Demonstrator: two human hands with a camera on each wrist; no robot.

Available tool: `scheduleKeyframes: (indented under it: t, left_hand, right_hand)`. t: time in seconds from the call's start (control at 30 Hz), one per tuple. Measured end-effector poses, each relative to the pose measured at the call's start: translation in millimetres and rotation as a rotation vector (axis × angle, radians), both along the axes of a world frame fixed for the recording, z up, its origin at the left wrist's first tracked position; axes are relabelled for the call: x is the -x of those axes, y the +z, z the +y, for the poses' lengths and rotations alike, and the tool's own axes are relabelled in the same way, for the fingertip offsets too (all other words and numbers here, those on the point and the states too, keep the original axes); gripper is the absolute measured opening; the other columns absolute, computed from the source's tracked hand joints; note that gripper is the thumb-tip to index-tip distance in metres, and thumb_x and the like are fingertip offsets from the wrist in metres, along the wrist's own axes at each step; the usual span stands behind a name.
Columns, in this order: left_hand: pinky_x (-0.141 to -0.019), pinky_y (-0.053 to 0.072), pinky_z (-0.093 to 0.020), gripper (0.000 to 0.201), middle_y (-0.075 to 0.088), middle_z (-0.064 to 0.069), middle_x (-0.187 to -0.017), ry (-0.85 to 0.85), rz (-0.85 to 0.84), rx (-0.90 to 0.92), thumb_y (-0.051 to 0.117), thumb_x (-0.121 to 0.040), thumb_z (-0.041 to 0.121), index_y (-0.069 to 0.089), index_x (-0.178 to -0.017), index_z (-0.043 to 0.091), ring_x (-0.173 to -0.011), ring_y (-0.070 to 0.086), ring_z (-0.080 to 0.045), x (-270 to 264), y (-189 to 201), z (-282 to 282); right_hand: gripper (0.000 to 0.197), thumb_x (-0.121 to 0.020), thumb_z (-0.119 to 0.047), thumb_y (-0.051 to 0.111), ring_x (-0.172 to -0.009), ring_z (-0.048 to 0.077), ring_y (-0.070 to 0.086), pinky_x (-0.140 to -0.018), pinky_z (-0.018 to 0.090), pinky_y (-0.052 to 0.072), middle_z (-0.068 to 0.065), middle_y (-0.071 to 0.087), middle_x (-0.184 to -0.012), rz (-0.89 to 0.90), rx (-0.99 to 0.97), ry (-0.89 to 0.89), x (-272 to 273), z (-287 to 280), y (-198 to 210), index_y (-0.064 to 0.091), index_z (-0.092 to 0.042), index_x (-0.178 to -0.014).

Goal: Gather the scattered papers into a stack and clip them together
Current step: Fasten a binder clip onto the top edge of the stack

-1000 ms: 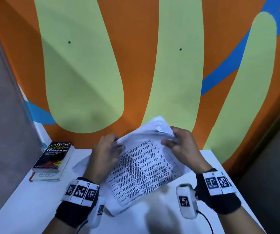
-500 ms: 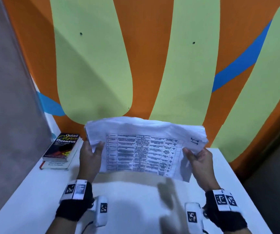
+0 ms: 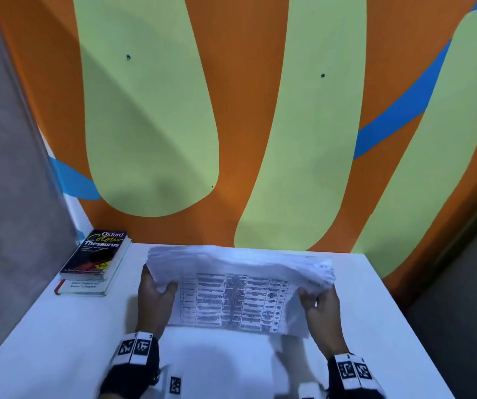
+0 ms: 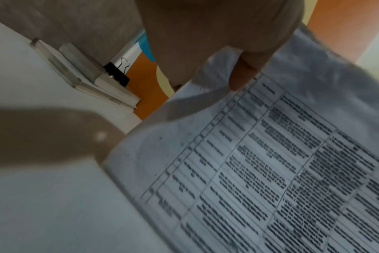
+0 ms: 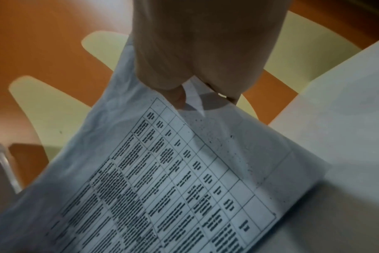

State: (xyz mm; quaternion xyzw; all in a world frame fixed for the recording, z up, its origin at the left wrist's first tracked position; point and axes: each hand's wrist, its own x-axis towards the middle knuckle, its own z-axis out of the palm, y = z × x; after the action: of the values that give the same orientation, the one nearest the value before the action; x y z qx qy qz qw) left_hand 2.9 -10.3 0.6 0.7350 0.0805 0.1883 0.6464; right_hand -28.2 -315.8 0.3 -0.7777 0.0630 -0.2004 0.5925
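A stack of white papers (image 3: 237, 295) printed with a table stands upright on its long lower edge on the white table (image 3: 58, 341). My left hand (image 3: 156, 292) grips the stack's left side, thumb on the front sheet. My right hand (image 3: 318, 303) grips its right side the same way. The left wrist view shows the papers (image 4: 270, 171) pinched under my left hand (image 4: 238, 75), and a black binder clip (image 4: 117, 73) lying on top of the books. In the right wrist view my right hand (image 5: 195, 89) pinches the papers (image 5: 162, 179) near their upper corner.
Two stacked books (image 3: 93, 260), the top one a black thesaurus, lie at the table's back left corner. A painted orange and green wall (image 3: 231, 139) rises right behind the table. A grey partition (image 3: 6, 182) closes the left side.
The papers went from lying slanted between my hands to being held upright by both sides, then came down until the lower edge met the table.
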Motion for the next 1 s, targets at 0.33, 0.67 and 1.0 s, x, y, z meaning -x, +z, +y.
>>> scheduleKeyframes:
  t: [0.33, 0.67, 1.0]
  left_hand:
    - [-0.098, 0.039, -0.031, 0.046, 0.057, -0.004, -0.128, -0.012, -0.043, -0.051, 0.058, -0.087, -0.003, 0.047, -0.13, 0.009, -0.116, 0.053, -0.017, -7.1, 7.7, 3.5]
    - [-0.089, 0.034, -0.017, 0.045, 0.046, 0.0, -0.12, 0.118, -0.077, -0.056, 0.055, -0.09, 0.0, 0.036, -0.131, 0.002, -0.11, 0.047, -0.014, 5.8, 17.8, -28.4]
    - [-0.091, 0.036, -0.027, 0.041, 0.054, -0.004, -0.119, 0.113, 0.001, -0.011, 0.059, -0.089, 0.003, 0.043, -0.127, 0.007, -0.108, 0.05, -0.016, 4.5, 3.1, -22.2]
  right_hand:
    - [0.015, -0.089, -0.013, 0.061, -0.057, -0.008, 0.046, -0.059, 0.006, 0.037, -0.006, 0.048, -0.063, -0.042, 0.038, -0.04, -3.1, 0.3, -2.4, 0.051, -0.003, -0.085]
    - [0.035, -0.091, -0.003, 0.053, -0.092, -0.021, 0.054, -0.075, -0.002, 0.036, -0.032, 0.054, -0.102, -0.101, 0.051, -0.024, 6.6, 35.2, 13.6, 0.04, -0.032, -0.104]
    - [0.029, -0.092, -0.005, 0.054, -0.1, 0.004, 0.061, -0.085, 0.008, 0.045, -0.003, 0.059, -0.107, -0.01, -0.08, -0.032, 0.6, 34.6, -4.7, 0.04, -0.017, -0.114]
